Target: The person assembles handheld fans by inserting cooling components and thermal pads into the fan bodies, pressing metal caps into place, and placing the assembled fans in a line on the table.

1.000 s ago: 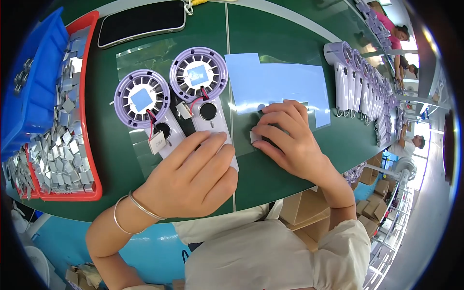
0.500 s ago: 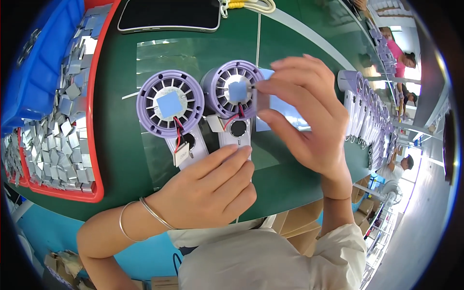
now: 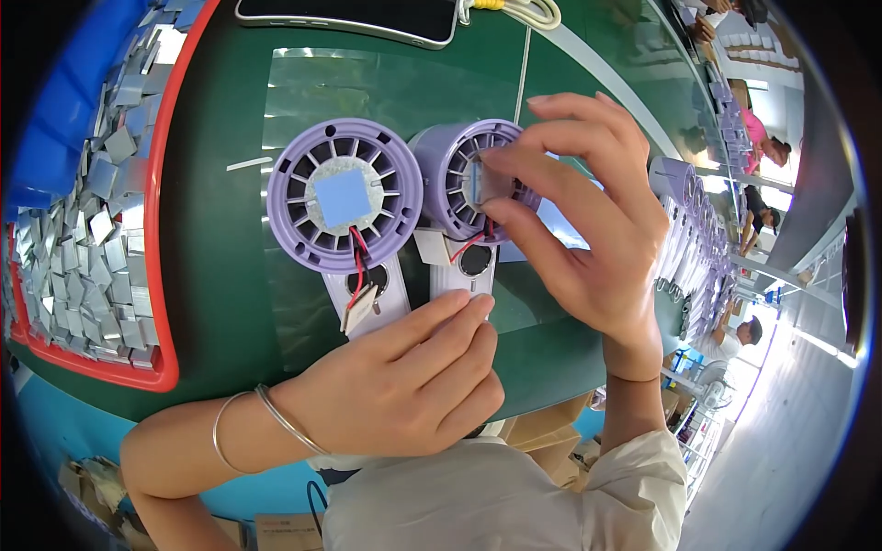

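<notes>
Two purple handheld fans with pale handles lie side by side on the table. The left fan (image 3: 395, 211) carries a blue square pad (image 3: 343, 197) on its hub; red and black wires run to a white connector (image 3: 360, 310). My left hand (image 3: 404, 376) is closed at the handle of the right fan (image 3: 447, 188), its fingertips on the lower end. Between thumb and fingertips, my right hand (image 3: 588, 211) pinches a small square metal plate (image 3: 496, 177), held against or just over the right fan's hub. The plate and fingers hide that hub's pad.
A red bin (image 3: 163, 372) of loose metal plates stands left, beside a blue bin (image 3: 55, 138). At the far edge lie a phone (image 3: 354, 20) and a coiled cable (image 3: 528, 11). A row of similar fans (image 3: 678, 230) stands right; other people are beyond.
My right hand has brought the metal plate from the right fan's rim over its hub, covering the blue pad there. My left hand keeps its place on the handle. The view has shifted slightly.
</notes>
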A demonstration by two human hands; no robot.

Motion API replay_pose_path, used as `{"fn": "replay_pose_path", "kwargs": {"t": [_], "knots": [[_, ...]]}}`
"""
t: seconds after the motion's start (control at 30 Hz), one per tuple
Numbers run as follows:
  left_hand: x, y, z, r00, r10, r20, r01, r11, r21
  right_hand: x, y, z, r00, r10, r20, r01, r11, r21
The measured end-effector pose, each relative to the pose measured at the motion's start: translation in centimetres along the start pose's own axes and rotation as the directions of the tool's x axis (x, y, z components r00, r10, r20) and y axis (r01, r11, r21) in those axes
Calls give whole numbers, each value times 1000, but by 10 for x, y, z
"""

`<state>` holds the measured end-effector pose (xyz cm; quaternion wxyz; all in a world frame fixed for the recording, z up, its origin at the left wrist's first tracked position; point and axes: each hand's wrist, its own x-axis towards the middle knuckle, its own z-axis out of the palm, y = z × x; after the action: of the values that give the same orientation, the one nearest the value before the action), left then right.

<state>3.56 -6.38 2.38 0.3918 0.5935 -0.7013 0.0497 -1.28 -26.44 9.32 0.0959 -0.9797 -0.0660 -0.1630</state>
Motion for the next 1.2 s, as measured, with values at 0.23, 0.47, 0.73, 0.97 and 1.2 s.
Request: {"fn": "replay_pose_path", "kwargs": {"t": [0.23,0.47,0.73,0.97,1.2], "knots": [[-1,2,1,1000,-23,-6,23,999,-24,1,0,-1,1000,-9,0,9,1000,1],[-2,2,0,999,-40,3,40,998,-47,3,1,2,1000,-30,-1,30,999,20],[0,1,-5,999,-23,32,24,1000,-15,20,-9,-8,997,28,78,-32,998,58],[1,0,-3,1000,10,21,-11,999,33,11,22,-6,993,-121,14,116,976,185],[8,-3,-32,952,-269,145,305,818,-488,-4,19,-7,997,-56,-51,66,971,231]]}}
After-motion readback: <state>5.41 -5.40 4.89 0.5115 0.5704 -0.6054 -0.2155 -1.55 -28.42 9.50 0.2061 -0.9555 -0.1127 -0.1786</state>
